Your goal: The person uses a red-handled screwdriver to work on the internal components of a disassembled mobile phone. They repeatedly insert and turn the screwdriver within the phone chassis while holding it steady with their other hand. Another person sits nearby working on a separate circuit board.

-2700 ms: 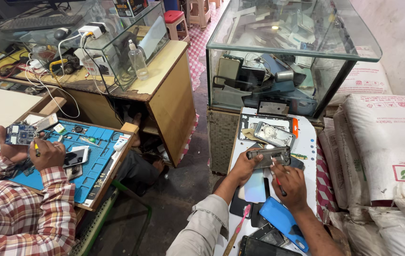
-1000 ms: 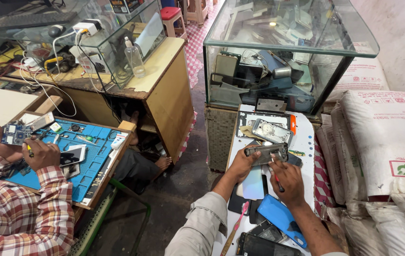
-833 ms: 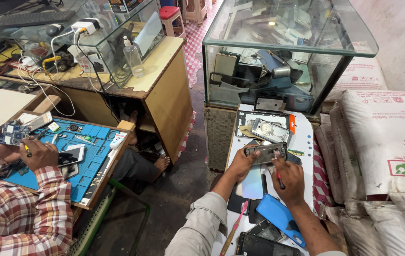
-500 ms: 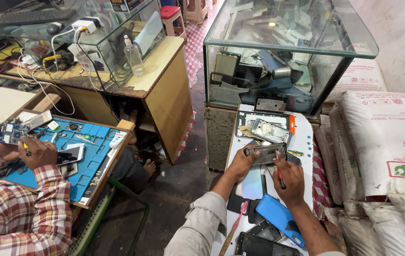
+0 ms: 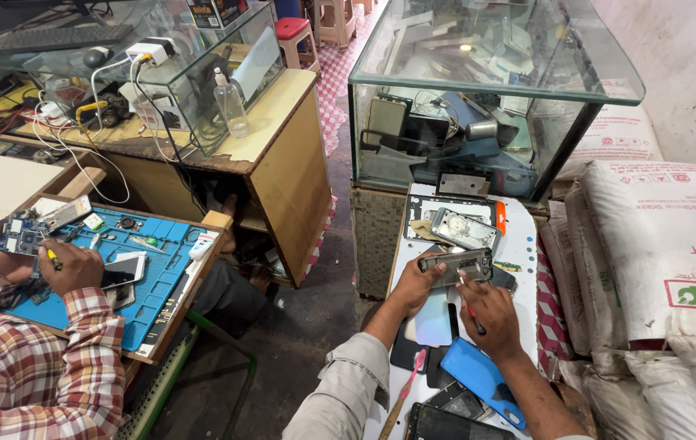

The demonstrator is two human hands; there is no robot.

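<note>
Bright, even daylight over my workspace, sharp throughout.
A lamp glares as a white spot on the glass case [image 5: 466, 47]; shadows stay soft, and wide-angle bending curves the frame edges.

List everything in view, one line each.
opened phone: one, grey, in left hand over the white board
screwdriver: one, red, in right hand
white board: one, below the glass case
phone frames: two, silver, board's far end
blue case: one, near right forearm
glass case: one, holds parts
blue mat: one, co-worker's bench
co-worker: one, checked shirt, left
sacks: several, white, right
left hand: one
right hand: one
</note>
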